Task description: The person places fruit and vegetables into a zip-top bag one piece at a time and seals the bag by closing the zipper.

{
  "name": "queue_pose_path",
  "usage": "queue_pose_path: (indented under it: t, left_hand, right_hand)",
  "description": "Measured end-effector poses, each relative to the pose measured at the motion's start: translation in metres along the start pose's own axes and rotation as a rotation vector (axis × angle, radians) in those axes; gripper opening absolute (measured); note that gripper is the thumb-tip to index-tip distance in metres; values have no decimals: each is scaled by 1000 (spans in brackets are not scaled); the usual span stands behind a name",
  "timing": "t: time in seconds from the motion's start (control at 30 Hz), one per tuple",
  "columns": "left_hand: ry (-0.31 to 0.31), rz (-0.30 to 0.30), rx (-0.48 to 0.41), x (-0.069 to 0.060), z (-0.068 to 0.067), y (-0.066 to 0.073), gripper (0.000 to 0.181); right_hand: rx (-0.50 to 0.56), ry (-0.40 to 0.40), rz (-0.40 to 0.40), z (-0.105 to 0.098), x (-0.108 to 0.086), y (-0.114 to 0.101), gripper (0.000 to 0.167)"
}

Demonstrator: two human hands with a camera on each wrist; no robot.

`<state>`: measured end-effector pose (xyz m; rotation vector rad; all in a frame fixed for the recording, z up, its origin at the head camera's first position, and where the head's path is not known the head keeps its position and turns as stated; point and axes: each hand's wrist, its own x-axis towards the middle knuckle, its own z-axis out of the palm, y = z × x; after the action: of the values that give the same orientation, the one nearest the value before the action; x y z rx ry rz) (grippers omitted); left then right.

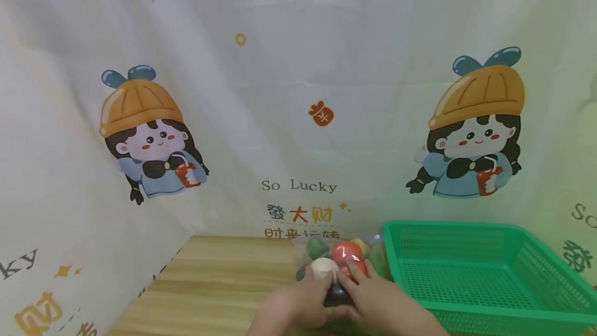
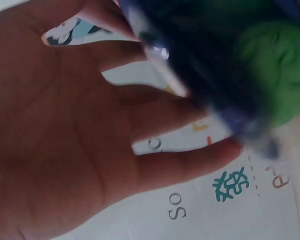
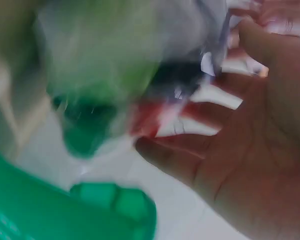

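Observation:
A clear plastic bag (image 1: 302, 247) stands near the front of the table, full of vegetable-like items. Through the plastic show a red tomato-like item (image 1: 345, 251), a whitish round item (image 1: 323, 267), dark green and yellow pieces, and something dark. My left hand (image 1: 298, 299) lies against the near left side of the bag, its fingers spread and fairly straight in the left wrist view. From the right, my right hand (image 1: 384, 305) touches the bag with spread fingers. Both thumbs come close together in front. The bag looks blurred in the right wrist view.
Right of the bag stands a green plastic basket (image 1: 466, 309) with mesh walls, its inside showing no items. The wooden table (image 1: 219, 279) extends to the left. Behind hangs a pale printed cloth (image 1: 275, 134) with cartoon figures.

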<state>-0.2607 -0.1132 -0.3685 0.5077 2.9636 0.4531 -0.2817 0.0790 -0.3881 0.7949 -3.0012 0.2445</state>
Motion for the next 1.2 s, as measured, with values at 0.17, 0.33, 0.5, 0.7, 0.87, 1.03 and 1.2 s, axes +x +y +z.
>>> queue_pose_path:
  t: [0.17, 0.33, 0.5, 0.7, 0.87, 1.03, 1.2]
  left_hand:
    - [40, 52, 51, 3, 4, -1, 49]
    - [83, 20, 95, 4, 5, -2, 42]
    - [70, 7, 88, 7, 4, -5, 38]
    - [45, -27, 63, 9, 5, -12, 45]
    - [16, -46, 25, 16, 6, -15, 49]
    - [5, -36, 11, 20, 5, -15, 48]
    - [14, -29, 24, 21, 7, -12, 47]
  right_hand:
    - [70, -99, 12, 9, 4, 1, 74]
    - [123, -150, -14, 3, 2, 9, 71]
    - [66, -162, -3, 1, 6, 7, 67]
    - [30, -167, -20, 5, 13, 6, 63]
    - [29, -154, -32, 4, 15, 9, 63]
    - [25, -135, -51, 2, 13, 12, 63]
    - [47, -158, -9, 4, 16, 12, 63]
